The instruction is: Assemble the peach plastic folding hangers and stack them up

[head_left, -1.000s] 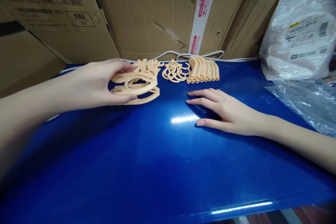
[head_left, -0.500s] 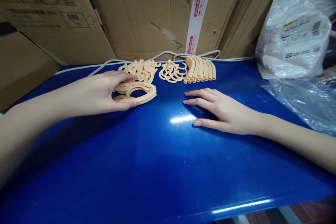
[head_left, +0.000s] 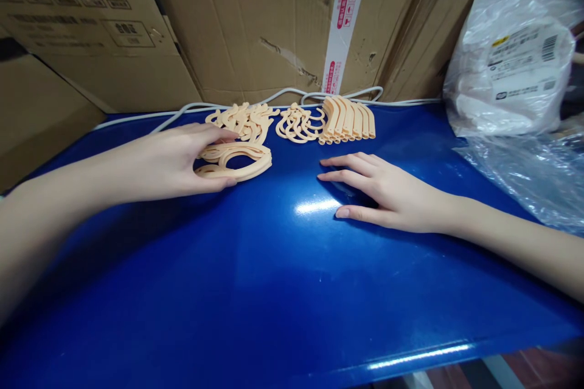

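Observation:
My left hand [head_left: 176, 161] curls round a stack of curved cream plastic hanger parts [head_left: 258, 164], with the thumb along the near side and the fingers over the far side. The palm hides the left end of that stack. Just behind it lies a pile of wavy cream plastic pieces [head_left: 244, 120]. Cream plastic hooks [head_left: 298, 124] lie in a heap further right, beside a row of bent hollow hanger arms [head_left: 349, 120] lined up against one another. My right hand [head_left: 371, 191] rests on the table with fingers spread, holding nothing, in front of the hanger arms.
The glossy blue table [head_left: 274, 292] has its near edge at the bottom. Cardboard boxes [head_left: 255, 24] stand along the back and left. A white cable [head_left: 182, 110] runs behind the plastic parts. A labelled clear plastic bag [head_left: 511, 97] and plastic film [head_left: 515, 176] lie on the right.

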`<state>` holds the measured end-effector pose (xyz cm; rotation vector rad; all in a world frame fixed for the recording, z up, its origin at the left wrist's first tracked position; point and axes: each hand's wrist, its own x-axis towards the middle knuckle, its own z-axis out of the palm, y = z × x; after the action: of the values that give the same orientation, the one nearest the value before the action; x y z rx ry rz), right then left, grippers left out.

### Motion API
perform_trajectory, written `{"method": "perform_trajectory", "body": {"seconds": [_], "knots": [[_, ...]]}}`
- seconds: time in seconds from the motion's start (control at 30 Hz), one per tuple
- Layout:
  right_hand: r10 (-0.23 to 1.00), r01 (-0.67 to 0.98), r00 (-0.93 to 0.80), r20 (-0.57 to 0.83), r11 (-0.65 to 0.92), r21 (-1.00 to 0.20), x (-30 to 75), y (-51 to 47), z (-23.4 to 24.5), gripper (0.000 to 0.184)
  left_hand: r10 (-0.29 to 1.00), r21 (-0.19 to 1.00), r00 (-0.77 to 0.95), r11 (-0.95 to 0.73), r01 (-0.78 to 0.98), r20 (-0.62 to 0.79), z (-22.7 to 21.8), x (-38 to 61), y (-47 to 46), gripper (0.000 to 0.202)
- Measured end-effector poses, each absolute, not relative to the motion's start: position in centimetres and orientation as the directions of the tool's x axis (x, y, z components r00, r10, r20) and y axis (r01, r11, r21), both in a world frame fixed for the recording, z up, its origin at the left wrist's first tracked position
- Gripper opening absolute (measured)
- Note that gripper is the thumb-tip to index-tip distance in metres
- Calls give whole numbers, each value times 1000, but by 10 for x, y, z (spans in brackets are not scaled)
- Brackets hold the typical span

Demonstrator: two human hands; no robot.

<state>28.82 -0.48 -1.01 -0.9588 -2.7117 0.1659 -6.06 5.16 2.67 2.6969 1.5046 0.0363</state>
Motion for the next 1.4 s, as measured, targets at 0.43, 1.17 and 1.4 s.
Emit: {"method": "perform_trajectory", "body": {"seconds": [0.43,1.17,1.4], "knots": [[624,600,-754,203,781,-174,287,-5,-10,58,853,-64,522,-523,850,-30,27,-80,61,90],[624,597,-753,207,781,-182,287,-5,-11,57,872,50,488,-486,873,-40,26,-79,62,82],[619,592,-756,211,785,-180,287,-5,-11,56,853,38,521,-520,854,-34,25,-91,69,82]]}}
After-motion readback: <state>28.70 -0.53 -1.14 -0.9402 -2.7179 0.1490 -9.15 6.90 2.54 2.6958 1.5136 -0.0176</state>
